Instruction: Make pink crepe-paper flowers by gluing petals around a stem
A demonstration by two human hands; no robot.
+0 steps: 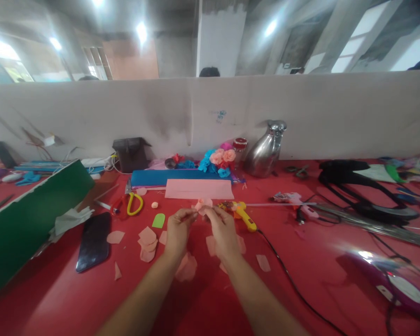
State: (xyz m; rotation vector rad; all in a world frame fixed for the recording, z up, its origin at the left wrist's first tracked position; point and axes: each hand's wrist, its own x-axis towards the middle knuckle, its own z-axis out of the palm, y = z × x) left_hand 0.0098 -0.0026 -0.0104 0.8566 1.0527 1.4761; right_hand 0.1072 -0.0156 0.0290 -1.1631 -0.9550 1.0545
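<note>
Between my two hands is a small pink paper flower [203, 203], pinched at its edges above the red table. My left hand [179, 228] grips its left side with thumb and forefinger. On the other side my right hand [223, 228] pinches it too, partly hiding it. Loose pink paper petals [147, 238] lie left of my hands, and a larger pink piece [186, 267] is under my left wrist. A lime-green petal template [158, 220] is nearby. Just right of my right hand rests a yellow glue gun [245, 217], its nozzle end near my fingers.
A pink paper strip [199, 188] lies ahead, before finished paper flowers [222, 157] and a steel jug [266, 149]. Yellow-handled scissors [135, 204], a phone [94, 242] and a green board [38, 224] are left. The glue gun's black cord [287, 275] crosses the right side.
</note>
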